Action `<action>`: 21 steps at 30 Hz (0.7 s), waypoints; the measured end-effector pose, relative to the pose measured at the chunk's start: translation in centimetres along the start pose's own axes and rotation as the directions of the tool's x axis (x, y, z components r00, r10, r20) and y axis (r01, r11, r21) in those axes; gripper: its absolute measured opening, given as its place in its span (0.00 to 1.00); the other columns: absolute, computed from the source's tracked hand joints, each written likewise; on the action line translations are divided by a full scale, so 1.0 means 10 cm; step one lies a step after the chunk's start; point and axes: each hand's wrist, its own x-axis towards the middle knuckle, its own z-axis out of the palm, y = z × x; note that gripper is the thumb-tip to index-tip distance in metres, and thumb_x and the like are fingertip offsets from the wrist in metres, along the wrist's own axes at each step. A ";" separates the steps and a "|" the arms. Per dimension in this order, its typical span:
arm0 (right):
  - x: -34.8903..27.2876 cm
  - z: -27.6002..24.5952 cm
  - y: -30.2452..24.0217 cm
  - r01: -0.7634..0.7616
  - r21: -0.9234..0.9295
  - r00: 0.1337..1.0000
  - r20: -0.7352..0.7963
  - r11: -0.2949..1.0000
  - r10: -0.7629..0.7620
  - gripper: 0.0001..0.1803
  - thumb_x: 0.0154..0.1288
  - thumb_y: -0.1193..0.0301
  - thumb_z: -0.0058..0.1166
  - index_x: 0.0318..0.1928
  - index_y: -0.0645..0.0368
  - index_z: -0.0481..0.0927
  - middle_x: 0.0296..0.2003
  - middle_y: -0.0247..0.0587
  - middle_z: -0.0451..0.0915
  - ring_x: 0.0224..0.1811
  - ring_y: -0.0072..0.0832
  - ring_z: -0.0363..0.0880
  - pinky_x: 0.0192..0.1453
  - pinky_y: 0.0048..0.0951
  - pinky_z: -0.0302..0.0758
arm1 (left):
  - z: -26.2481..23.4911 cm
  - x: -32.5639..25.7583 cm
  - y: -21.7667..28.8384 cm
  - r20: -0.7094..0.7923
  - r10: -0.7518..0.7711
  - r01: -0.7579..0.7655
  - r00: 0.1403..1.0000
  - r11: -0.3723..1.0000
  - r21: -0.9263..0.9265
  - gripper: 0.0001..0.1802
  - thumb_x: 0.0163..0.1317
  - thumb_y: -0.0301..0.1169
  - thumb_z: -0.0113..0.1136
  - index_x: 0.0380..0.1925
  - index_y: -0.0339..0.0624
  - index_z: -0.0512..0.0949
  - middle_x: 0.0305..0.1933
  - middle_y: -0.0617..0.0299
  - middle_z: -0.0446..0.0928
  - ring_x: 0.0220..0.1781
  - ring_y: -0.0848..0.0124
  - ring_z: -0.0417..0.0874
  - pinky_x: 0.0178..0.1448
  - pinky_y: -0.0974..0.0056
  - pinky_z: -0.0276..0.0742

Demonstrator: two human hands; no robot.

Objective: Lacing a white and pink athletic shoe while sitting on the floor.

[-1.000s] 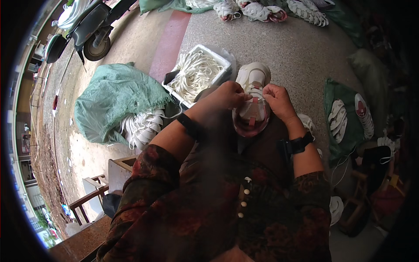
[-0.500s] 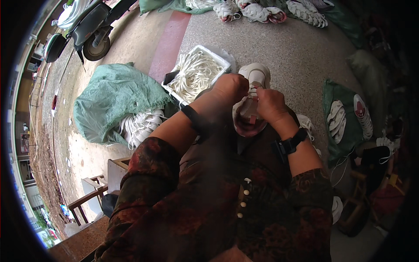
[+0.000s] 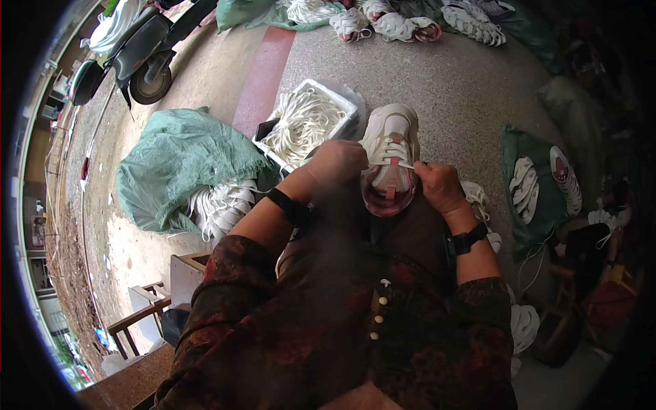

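A white and beige sneaker (image 3: pixel 402 126) with pinkish-red trim rests at my lap, its toe pointing away from me. White shoelace (image 3: pixel 405 163) crosses the lower part of its tongue and runs out to both sides. My left hand (image 3: pixel 339 162) is closed at the shoe's left side, apparently gripping one lace end, though its fingertips are mostly hidden. On the other side, my right hand (image 3: pixel 441 185) pinches the lace between thumb and forefinger. The ankle opening faces me, with a red tab showing inside it.
Beyond my left hand stands a white foam box (image 3: pixel 352 102) of loose white laces (image 3: pixel 307 123). A green sack (image 3: pixel 184 167) spilling white shoes lies at left. More shoes (image 3: pixel 393 27) are along the far side, and another green sack (image 3: pixel 512 154) with shoes lies at right. A scooter (image 3: pixel 140 51) is parked far left.
My hands have moved apart and nearer to me, from close together over the tongue to either side of the shoe. The lace now stretches outward, and more of the shoe shows.
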 end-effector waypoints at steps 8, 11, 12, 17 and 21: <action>-0.76 -0.57 0.61 -0.280 0.165 0.939 -0.156 0.946 0.305 0.04 0.58 0.74 0.50 0.28 0.60 0.74 0.23 0.51 0.74 0.27 0.51 0.74 0.29 0.42 0.70 | -0.46 -0.86 -0.63 0.086 -0.532 0.492 0.843 0.694 -0.526 0.06 0.52 0.26 0.62 0.23 0.34 0.80 0.25 0.60 0.79 0.28 0.75 0.78 0.34 0.67 0.74; -1.18 -0.75 0.85 -0.441 0.167 0.873 -0.148 0.882 0.465 0.05 0.58 0.73 0.51 0.29 0.63 0.75 0.24 0.53 0.75 0.27 0.51 0.74 0.30 0.39 0.71 | -0.69 -1.32 -0.76 0.095 -0.695 0.603 0.712 0.537 -0.590 0.05 0.50 0.26 0.64 0.22 0.36 0.79 0.21 0.67 0.76 0.23 0.79 0.73 0.28 0.72 0.67; -1.35 -0.83 0.93 -0.516 0.164 0.831 -0.143 0.841 0.538 0.06 0.58 0.72 0.51 0.30 0.63 0.75 0.24 0.53 0.75 0.27 0.50 0.75 0.31 0.38 0.71 | -0.75 -1.47 -0.80 0.110 -0.710 0.610 0.696 0.504 -0.612 0.06 0.50 0.27 0.64 0.22 0.37 0.78 0.20 0.67 0.76 0.22 0.80 0.72 0.27 0.73 0.65; -2.20 -1.11 1.28 -0.648 0.179 0.726 -0.150 0.741 0.671 0.07 0.58 0.72 0.51 0.30 0.65 0.75 0.22 0.51 0.73 0.25 0.45 0.75 0.31 0.36 0.70 | -0.96 -2.22 -1.00 0.146 -0.799 0.686 0.584 0.389 -0.615 0.05 0.50 0.26 0.63 0.21 0.38 0.78 0.16 0.68 0.73 0.17 0.80 0.69 0.22 0.74 0.62; -2.70 -1.22 1.39 -0.702 0.163 0.671 -0.176 0.694 0.720 0.07 0.58 0.73 0.51 0.30 0.65 0.76 0.20 0.49 0.73 0.24 0.44 0.73 0.30 0.36 0.69 | -1.06 -2.70 -1.06 0.173 -0.857 0.747 0.485 0.303 -0.592 0.04 0.52 0.25 0.60 0.22 0.36 0.76 0.16 0.69 0.71 0.16 0.82 0.67 0.20 0.74 0.60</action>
